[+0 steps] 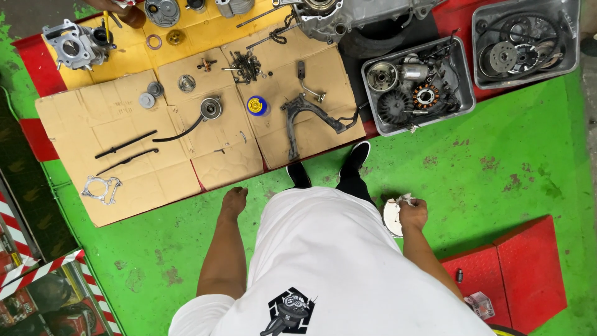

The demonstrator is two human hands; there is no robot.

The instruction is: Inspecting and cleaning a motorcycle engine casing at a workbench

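I stand on a green floor and look straight down past my white shirt and black shoes. My right hand hangs at my side, shut on a round white disc-shaped part with a bit of white cloth at its top. My left hand hangs loosely curled at my other side and holds nothing; its fingers point down toward the edge of the flattened cardboard.
Engine parts lie on cardboard sheets ahead: a cylinder block, a gasket, black rods, a stand bracket, a blue-and-yellow can. Two metal trays hold more parts. A red ramp lies to the right.
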